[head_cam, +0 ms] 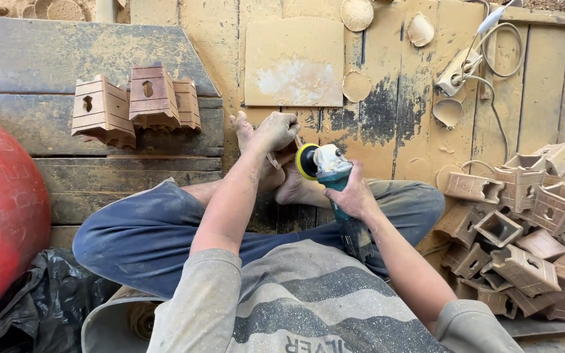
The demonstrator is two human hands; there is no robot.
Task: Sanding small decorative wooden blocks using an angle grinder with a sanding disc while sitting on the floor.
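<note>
From the head view, the left hand (276,131) has its fingers closed around a small wooden piece (281,157), pressed against the yellow disc of the grinder (325,167). The right hand (351,195) grips the grinder body. Right of the grinder lies a pile of wooden boxes (524,222); left of it, three boxes (135,104) stand on planks.

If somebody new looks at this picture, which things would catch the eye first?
In the middle, the right hand grips a teal angle grinder, its disc beside a small wooden piece pinched in the left hand. At the right lies a heap of carved wooden blocks; three more stand on dark planks at upper left, above a big red drum.
</note>
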